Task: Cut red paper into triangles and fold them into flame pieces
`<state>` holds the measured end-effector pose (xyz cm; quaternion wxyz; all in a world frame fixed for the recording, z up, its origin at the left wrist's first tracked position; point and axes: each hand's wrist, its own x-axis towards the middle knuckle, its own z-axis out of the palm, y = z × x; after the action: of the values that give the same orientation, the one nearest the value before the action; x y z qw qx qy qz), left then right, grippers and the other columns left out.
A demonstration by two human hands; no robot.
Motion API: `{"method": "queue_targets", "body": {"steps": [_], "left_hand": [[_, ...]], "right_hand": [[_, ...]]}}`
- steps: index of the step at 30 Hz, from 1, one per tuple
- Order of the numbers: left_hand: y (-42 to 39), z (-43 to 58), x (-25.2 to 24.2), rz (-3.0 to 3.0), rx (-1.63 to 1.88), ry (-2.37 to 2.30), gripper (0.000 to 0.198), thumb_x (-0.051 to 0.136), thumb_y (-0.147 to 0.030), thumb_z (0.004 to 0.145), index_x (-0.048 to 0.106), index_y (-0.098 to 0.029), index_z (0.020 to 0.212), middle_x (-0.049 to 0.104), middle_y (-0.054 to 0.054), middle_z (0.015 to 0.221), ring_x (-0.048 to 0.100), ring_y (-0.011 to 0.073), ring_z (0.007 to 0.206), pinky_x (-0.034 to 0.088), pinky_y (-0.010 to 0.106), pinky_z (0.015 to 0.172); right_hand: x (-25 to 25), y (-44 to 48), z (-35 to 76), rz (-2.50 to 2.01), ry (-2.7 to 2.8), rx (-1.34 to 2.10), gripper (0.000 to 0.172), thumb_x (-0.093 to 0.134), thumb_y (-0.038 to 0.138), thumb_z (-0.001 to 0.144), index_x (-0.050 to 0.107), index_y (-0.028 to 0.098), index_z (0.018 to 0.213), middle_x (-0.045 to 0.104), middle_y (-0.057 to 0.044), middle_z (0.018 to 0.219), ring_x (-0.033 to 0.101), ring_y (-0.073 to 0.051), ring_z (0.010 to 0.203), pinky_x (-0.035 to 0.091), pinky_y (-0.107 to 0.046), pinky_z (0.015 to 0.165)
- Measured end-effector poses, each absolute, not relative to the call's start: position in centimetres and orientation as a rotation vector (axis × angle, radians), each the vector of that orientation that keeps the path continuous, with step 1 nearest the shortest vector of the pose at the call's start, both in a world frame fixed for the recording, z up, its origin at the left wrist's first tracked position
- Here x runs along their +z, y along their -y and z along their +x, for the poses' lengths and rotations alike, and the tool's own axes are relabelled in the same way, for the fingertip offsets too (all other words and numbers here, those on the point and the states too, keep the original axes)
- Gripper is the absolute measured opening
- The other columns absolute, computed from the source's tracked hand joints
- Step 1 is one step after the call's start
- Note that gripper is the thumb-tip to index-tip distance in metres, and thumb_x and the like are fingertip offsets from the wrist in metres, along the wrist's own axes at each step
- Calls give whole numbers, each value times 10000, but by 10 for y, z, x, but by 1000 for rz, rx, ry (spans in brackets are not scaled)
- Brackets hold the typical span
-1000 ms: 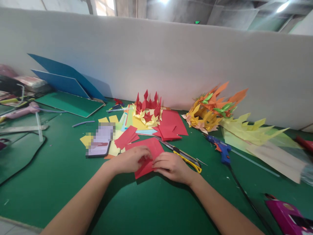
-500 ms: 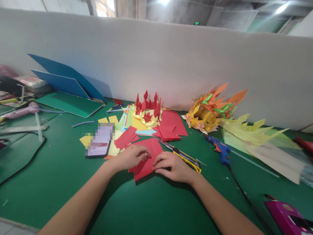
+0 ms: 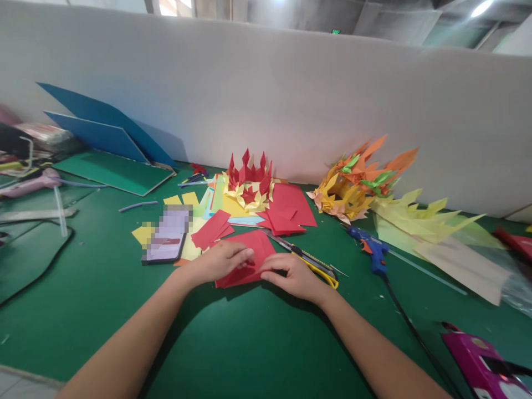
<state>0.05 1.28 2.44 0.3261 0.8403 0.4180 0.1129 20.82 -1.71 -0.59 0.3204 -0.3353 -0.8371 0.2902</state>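
While its far part is being left flat, a red paper sheet (image 3: 258, 247) on the counter (image 3: 249, 338) is apparently being folded, unfinished, by loosely curled left hand (image 3: 221, 260) and right hand (image 3: 291, 275); grips unclear.

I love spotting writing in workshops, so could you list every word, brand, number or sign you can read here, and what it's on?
Nothing can be read.
Green lit sign, top: too small and blurred.
Phone screen: partly pixelated, nothing legible.
Blue glue gun: no legible label.
Purple device: any markings too blurred.
Red paper at the left hand and right hand: no writing visible.
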Motion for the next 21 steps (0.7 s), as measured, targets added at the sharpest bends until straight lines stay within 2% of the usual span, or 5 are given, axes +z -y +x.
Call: {"method": "queue_targets", "body": {"steps": [4,7,11,18,21], "left_hand": [[-11,2,29,2245,226,-1073,397,421,-484,870,651,-166,812,662,29,784,582,158,712,415,254,640],[-11,1,30,2257,225,-980,291,522,-435,823,651,-176,801,664,17,819,578,149,728,410,245,653],[-11,0,29,2260,213,-1008,216,499,-347,828,627,-184,766,648,3,792,560,139,704,397,239,634],[-12,1,24,2292,218,-1119,173,476,-311,817,597,-190,795,636,9,794,550,156,715,381,257,631],[-13,2,22,2303,222,-1140,155,482,-294,807,589,-185,780,629,16,806,548,164,734,385,261,642]], "right_hand": [[-9,16,202,-1007,2165,721,84,604,215,822,655,179,766,682,-25,745,612,-147,705,463,-251,663],[-12,16,198,-1094,2151,684,78,611,202,809,643,180,742,669,-10,705,591,-139,660,433,-234,615],[-14,16,198,-1203,2101,636,92,628,225,792,628,177,714,638,8,647,546,-127,583,381,-224,555],[-11,16,199,-1324,2037,669,126,623,253,787,616,181,684,600,29,588,507,-118,537,339,-223,522],[-12,15,199,-1355,2004,721,79,626,260,776,638,182,768,599,27,596,520,-121,543,361,-224,533]]}}
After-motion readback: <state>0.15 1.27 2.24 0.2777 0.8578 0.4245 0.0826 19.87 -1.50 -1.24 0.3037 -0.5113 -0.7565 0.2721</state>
